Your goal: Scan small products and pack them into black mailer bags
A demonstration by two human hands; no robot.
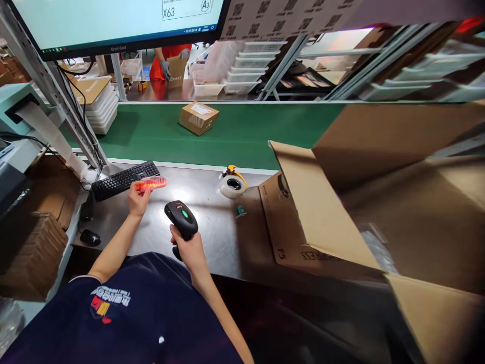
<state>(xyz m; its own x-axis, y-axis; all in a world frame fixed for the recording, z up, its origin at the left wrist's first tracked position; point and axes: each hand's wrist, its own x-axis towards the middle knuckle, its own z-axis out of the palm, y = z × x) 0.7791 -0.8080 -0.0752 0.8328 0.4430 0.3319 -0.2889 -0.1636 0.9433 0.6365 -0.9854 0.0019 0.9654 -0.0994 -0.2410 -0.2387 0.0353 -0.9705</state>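
Metal table [215, 237]; black scanner [182, 216] and small flat item [158, 182] held over it.
Right hand [191, 251] wrapped round scanner, grip mostly hidden, green light on top; left hand [138, 200] pinching item's end, red-lit, barcode-like lines, unreadable.

Bare left hand [138, 202] and bare right hand [192, 248], both gripping, apart from each other.
The left hand is the farther one from the torso in dark navy shirt [147, 308]; its thumb and fingertips make a pinch, and the bare left forearm [118, 243] reaches forward, slanting to the right. The right hand is nearer, with the fingers curled in a fuller grip, and the bare right forearm [218, 308] goes forward, slanting to the left.
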